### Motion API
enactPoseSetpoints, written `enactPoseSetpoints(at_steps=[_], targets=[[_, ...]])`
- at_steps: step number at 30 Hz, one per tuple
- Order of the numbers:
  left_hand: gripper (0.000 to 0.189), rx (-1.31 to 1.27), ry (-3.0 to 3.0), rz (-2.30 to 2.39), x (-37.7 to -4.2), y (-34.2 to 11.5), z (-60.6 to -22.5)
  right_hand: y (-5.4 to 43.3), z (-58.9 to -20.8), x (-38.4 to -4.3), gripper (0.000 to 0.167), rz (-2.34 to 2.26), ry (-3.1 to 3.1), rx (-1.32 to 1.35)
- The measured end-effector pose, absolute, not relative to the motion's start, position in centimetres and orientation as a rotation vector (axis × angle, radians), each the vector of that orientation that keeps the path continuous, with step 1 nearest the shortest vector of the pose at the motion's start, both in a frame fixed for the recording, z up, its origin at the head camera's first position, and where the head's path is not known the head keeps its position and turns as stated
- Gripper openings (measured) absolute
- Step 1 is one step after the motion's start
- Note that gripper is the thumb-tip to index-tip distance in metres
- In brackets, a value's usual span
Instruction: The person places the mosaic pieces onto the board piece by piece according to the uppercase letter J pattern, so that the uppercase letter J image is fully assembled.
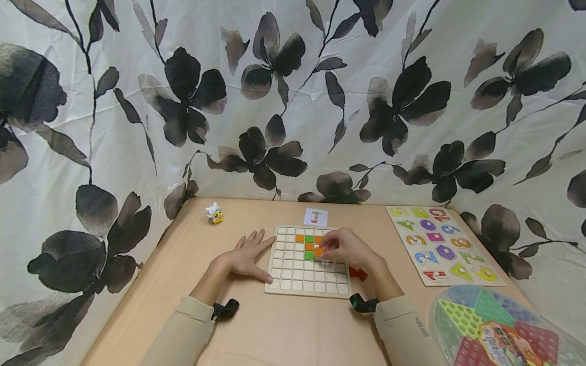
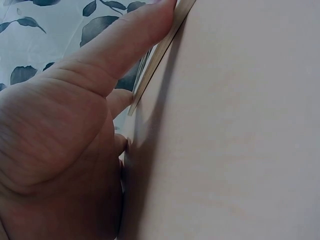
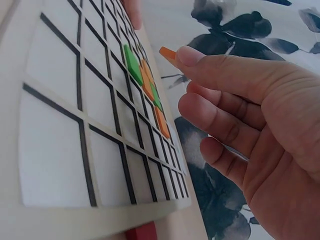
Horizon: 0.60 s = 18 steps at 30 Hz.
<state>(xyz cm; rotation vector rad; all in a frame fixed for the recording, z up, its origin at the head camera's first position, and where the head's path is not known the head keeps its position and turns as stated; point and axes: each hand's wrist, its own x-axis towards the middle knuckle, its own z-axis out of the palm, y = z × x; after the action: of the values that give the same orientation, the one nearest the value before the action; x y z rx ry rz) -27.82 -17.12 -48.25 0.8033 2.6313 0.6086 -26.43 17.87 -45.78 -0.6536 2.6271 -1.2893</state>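
Observation:
A white grid board (image 1: 286, 274) with a pale frame lies on the table, with several orange and green square tiles sitting in its cells; a green tile (image 3: 132, 65) shows plainly in the right wrist view. My left hand (image 1: 244, 256) is spread at the board's left side, its thumb and a finger touching the edge. Between thumb and fingertips, my right hand (image 1: 350, 248) pinches an orange tile (image 3: 169, 55). In the right wrist view that tile is tilted and held off the board's surface. The right hand covers part of the board's upper right in the head view.
Behind the board lies a small card (image 1: 316, 217) with a coloured grid pattern. Red pieces (image 1: 358, 273) lie by its right edge. A toy figure (image 1: 214, 213) stands back left. A number-and-shape board (image 1: 421, 254) and a round clear-covered game board (image 1: 496, 310) are at right.

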Motion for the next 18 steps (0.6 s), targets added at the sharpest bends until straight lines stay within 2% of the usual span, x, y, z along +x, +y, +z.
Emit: enactPoseSetpoints(at_steps=[18], targets=[[0.124,0.808,2.632,0.598,-27.8,-17.1,-48.1,16.2,-46.5,-26.7,0.019,-1.142,2.589,-0.763]])
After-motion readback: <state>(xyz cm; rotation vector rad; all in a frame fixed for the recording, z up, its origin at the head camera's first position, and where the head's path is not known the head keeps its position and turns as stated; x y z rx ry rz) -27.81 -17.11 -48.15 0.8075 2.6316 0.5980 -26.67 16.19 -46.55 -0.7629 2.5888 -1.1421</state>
